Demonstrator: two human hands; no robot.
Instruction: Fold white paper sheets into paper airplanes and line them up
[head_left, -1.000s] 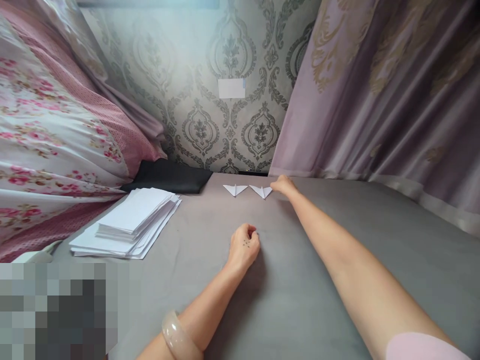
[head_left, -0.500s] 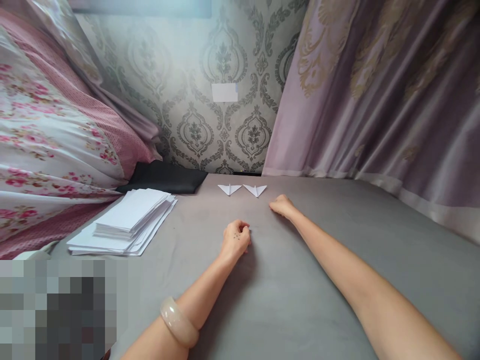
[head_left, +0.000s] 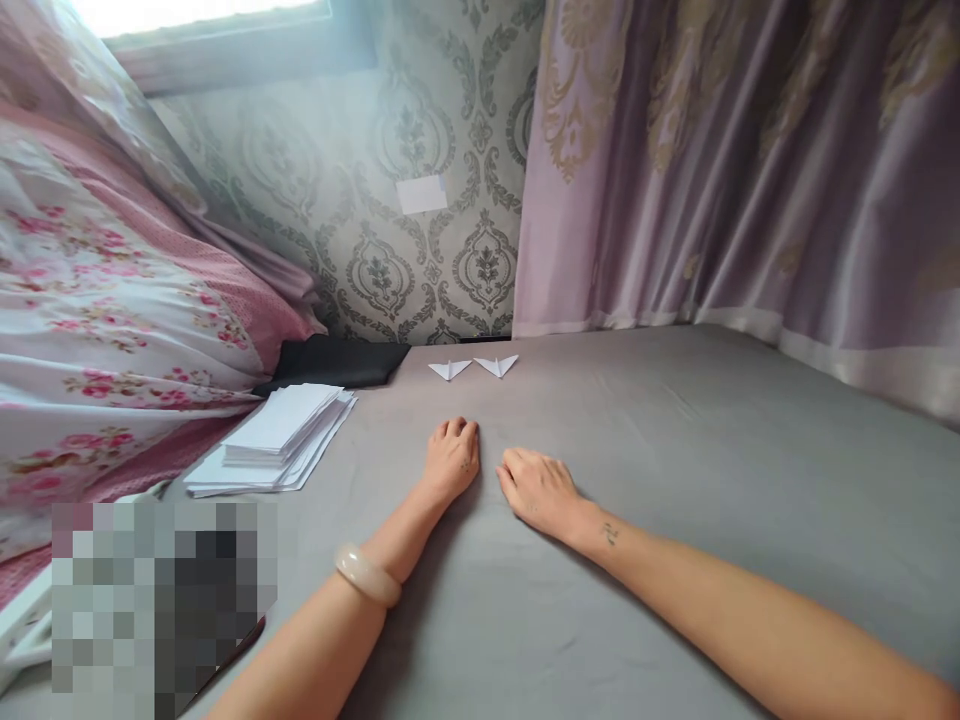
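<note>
My left hand (head_left: 452, 457) rests palm down on the grey sheet (head_left: 675, 470), its fingers slightly bent and a little apart, with nothing seen in them. Just right of it lies my right hand (head_left: 541, 488), also palm down, its fingers loosely bent and partly hidden behind the knuckles; no object shows in it. Beyond both hands, side by side and almost touching, are two small folded white paper planes, the left paper plane (head_left: 450, 370) and the right paper plane (head_left: 496, 366). Neither hand touches them.
A stack of white paper (head_left: 281, 430) sits to the left, in front of a folded black cloth (head_left: 337, 362). Floral fabric (head_left: 112, 320) hangs at left, a purple curtain (head_left: 637, 200) at right. A patterned wall (head_left: 420, 260) stands behind. The lower left corner is pixelated.
My right hand has drawn back from beside the paper planes toward me and left. My left hand has moved slightly forward and loosened its curled fingers. The view has shifted; the planes stay put.
</note>
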